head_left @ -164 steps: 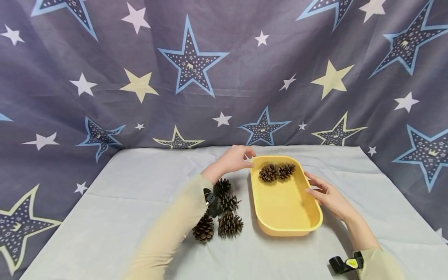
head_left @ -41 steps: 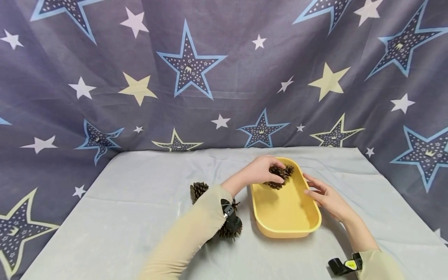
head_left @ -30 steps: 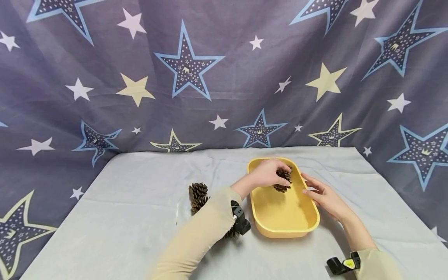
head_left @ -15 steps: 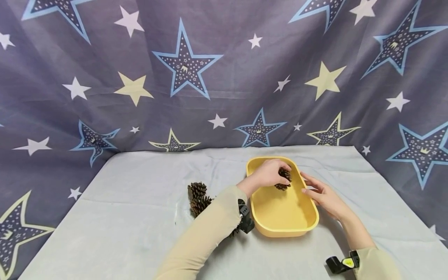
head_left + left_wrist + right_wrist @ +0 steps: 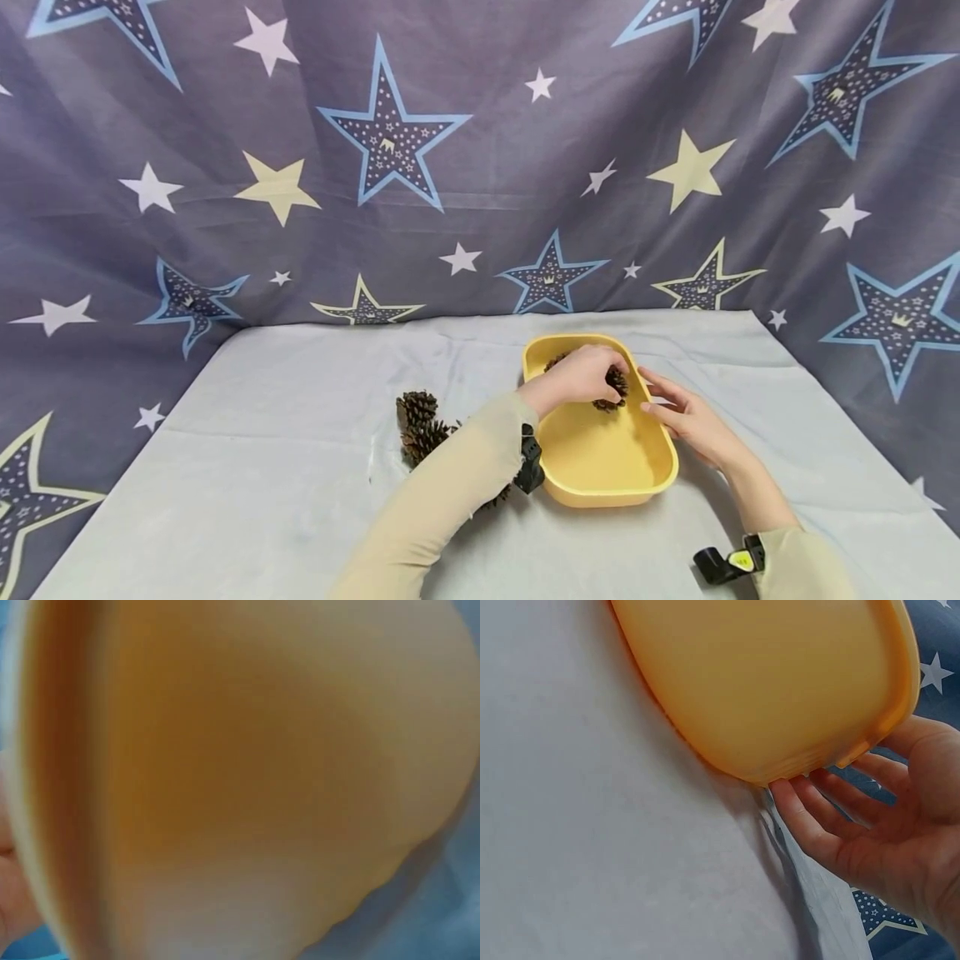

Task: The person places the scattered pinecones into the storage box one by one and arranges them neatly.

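Note:
My left hand (image 5: 581,375) reaches over the left rim of a yellow plastic tub (image 5: 607,458) and grips a brown pine cone (image 5: 613,387) near its far right side. A second pine cone (image 5: 555,362) shows partly behind that hand, inside the tub. My right hand (image 5: 693,425) rests against the tub's outer right wall. In the right wrist view, the fingers (image 5: 810,825) touch the wall fairly straight. Blurred yellow tub wall (image 5: 247,750) fills most of the left wrist view; the held cone is hidden there.
Left of the tub, several pine cones (image 5: 422,433) lie on the pale cloth (image 5: 262,467), some partly hidden by the left sleeve (image 5: 442,492). Behind the table hangs a dark star-patterned curtain (image 5: 480,167).
Since the oldest frame, my left hand has moved from the tub's left rim to inside it and grips a pine cone. Over the last second it has shifted little. The right hand stays put.

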The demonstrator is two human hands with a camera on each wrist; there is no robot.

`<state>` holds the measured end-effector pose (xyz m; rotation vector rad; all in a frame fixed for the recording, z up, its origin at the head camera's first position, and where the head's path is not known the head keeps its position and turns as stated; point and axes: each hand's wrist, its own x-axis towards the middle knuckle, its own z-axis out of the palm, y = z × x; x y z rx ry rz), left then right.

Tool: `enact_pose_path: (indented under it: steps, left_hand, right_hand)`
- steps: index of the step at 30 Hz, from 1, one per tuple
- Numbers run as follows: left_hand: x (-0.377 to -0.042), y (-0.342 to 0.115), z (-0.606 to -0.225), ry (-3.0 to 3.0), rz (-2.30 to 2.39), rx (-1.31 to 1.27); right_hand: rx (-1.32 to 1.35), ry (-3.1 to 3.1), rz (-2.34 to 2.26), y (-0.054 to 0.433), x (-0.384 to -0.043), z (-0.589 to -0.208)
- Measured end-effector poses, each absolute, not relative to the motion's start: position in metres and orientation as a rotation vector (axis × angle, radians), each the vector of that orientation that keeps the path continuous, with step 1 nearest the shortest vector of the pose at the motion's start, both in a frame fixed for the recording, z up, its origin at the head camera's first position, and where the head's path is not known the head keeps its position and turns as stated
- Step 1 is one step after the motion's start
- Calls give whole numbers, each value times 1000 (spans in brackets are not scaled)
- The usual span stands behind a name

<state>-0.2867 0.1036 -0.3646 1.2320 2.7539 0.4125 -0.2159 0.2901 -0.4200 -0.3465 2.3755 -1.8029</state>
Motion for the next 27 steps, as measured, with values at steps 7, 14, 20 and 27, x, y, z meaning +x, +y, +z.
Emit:
enact_pose_path:
  steps: [7,14,20,27]
  left_hand:
    - [-290,106,-363,2737,290,1294]
    - [-292,104,-374,2734,291,1293]
    - [-292,106,-380,2744,228,1337]
    - [-293,105,-380,2771,207,1326]
  right_hand:
    - [-351,2363,-1820,291,-217,-421]
    - [-396,2350,-1823,291,-216,-422]
    - [-385,2332,-1846,290,-215,-423]
    - [-363,2321,-1839,291,-216,-422]
